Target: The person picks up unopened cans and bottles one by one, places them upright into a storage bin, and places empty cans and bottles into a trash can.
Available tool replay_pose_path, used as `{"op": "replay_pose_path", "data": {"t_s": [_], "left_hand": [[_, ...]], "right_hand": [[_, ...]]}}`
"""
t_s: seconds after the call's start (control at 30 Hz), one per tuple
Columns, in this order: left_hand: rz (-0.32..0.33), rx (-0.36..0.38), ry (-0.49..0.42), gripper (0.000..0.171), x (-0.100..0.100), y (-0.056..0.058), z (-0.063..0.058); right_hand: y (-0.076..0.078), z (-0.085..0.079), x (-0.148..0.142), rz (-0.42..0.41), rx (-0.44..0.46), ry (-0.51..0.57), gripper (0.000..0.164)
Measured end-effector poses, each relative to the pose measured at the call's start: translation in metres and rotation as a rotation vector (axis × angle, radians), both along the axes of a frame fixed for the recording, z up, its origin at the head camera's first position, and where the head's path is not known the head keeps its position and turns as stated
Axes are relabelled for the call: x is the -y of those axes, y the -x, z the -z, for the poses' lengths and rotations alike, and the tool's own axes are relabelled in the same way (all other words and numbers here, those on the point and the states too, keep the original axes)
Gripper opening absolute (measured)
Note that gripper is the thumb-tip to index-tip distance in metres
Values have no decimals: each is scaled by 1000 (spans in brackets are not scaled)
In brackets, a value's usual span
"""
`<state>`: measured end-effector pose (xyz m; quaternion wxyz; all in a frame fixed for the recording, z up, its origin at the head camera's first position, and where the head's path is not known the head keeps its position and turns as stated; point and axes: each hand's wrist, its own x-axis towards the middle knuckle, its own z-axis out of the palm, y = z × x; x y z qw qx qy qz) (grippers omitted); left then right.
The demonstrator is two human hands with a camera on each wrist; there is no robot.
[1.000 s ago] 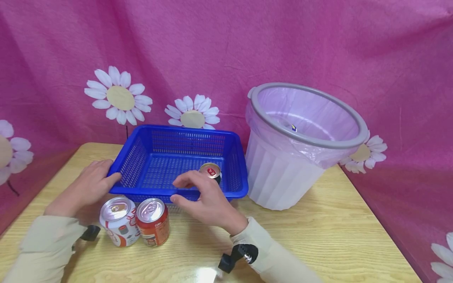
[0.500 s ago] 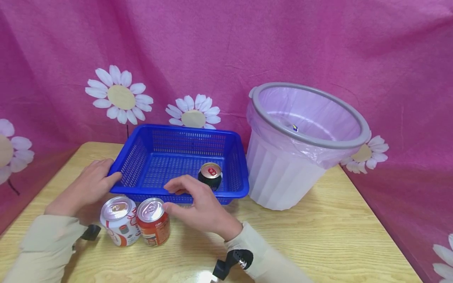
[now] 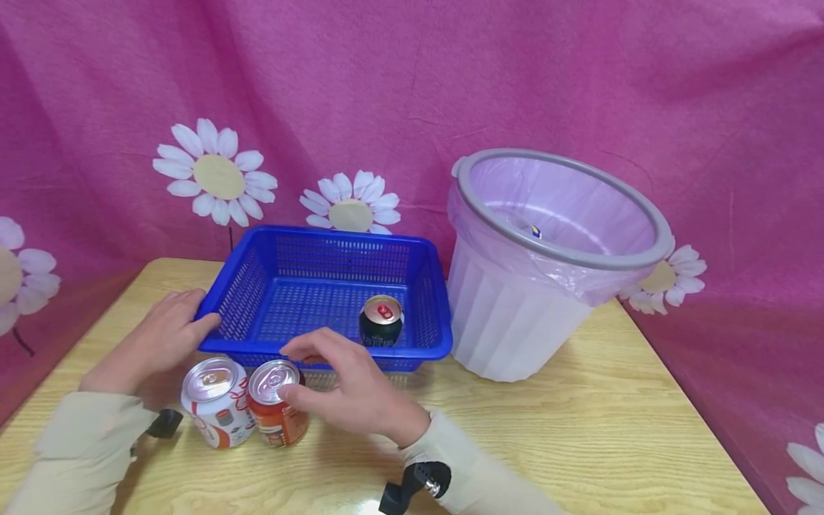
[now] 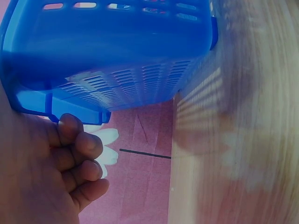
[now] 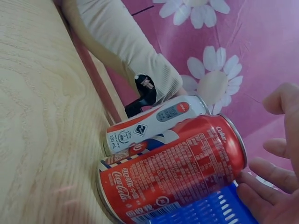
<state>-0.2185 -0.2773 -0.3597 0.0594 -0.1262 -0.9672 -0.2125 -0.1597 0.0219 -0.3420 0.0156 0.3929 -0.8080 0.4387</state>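
My left hand (image 3: pixel 161 332) grips the left rim of a blue plastic basket (image 3: pixel 228 347), thumb over the edge; the left wrist view shows its fingers (image 4: pixel 88 144) curled outside. A dark green drink can (image 3: pixel 381 330) stands inside, at the basket's right end. Over the red Coca-Cola can (image 3: pixel 283 423), my right hand (image 3: pixel 354 393) hovers with fingers spread and loosely bent, thumb overlapping the can's top in the head view. That can stands upright on the table, in front of the basket, with a white Coke can (image 3: pixel 215 418) close on its left.
To the basket's right stands a tall white bin (image 3: pixel 515 322) with a grey rim and a clear liner. A small blue-and-yellow item (image 3: pixel 536 231) shows inside it. A pink flowered cloth (image 3: pixel 412 93) hangs behind the wooden table (image 3: pixel 579 429).
My right hand has moved left and toward me, from the basket's front rim to the red can's top. The green can now shows more fully. The left hand has stayed in place.
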Motion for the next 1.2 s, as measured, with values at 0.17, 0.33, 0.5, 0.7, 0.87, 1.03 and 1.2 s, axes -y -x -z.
{"op": "replay_pose_path", "data": {"t_s": [0.17,0.33,0.5,0.7,0.87,1.03,1.2], "left_hand": [[4,-5,-3,35,-1,0,0],[2,-14,-1,33,-1,0,0],[0,-12,-4,32,0,1,1],[-3,9,-4,34,-1,0,1],[-8,16,-3,36,-1,0,-1],[-3,-2,-6,34,-1,0,0],[-6,19,1,36,0,1,1]], "right_hand": [[-1,2,5,-1,-27,-20,39],[0,5,9,5,-18,-36,40],[-1,7,15,9,-43,-62,41],[-3,11,22,11,-54,-40,45],[-6,16,29,37,-132,-21,47],[-8,19,33,73,-176,-29,49],[-8,19,33,64,-169,-65,52]]}}
